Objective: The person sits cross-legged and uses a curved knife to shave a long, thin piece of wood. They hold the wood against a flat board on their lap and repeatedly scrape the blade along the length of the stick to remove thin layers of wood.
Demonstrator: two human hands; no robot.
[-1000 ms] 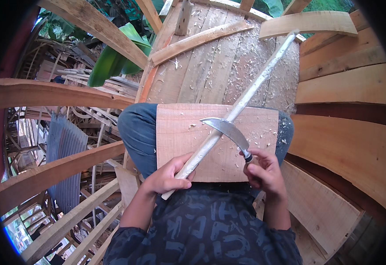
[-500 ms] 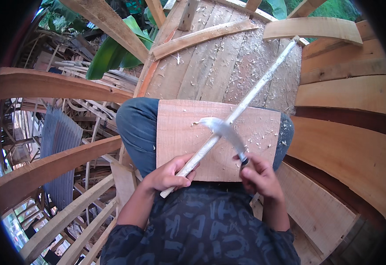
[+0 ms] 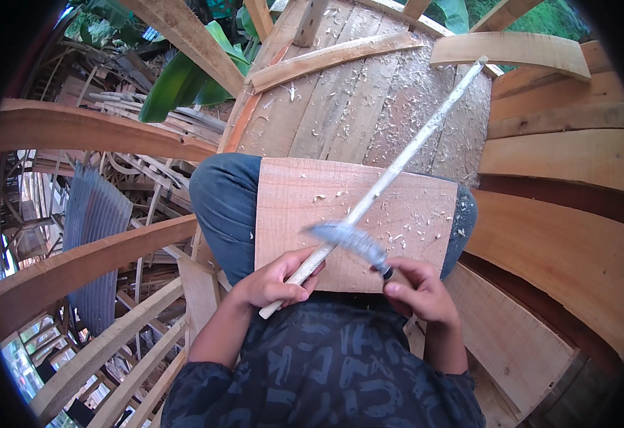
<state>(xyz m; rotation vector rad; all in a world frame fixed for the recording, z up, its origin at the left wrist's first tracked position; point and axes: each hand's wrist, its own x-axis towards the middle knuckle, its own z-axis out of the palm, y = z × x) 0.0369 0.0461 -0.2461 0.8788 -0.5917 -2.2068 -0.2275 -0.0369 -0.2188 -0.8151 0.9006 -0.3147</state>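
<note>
My left hand (image 3: 281,280) is wrapped round the near end of a long pale wooden stick (image 3: 412,151), which slants up and away to the right. In my right hand (image 3: 420,289) is the dark handle of a curved-blade knife (image 3: 348,237). Its blade is blurred by motion and lies across the stick, a little beyond my left hand. Under both rests a flat wooden board (image 3: 305,187) across my lap, with pale shavings scattered over it. The stick's far end reaches a curved wooden piece (image 3: 509,50) at the far right.
Shavings litter the plank floor (image 3: 319,107) ahead, where a curved timber (image 3: 337,60) lies. Stacked planks (image 3: 554,242) line my right side. Wooden rails (image 3: 98,260) run along the left, above a corrugated sheet (image 3: 98,250) and piled scrap wood.
The knife blade has moved along the stick toward my left hand, down and to the left. More shavings show on the board where the blade was. My left hand keeps its hold.
</note>
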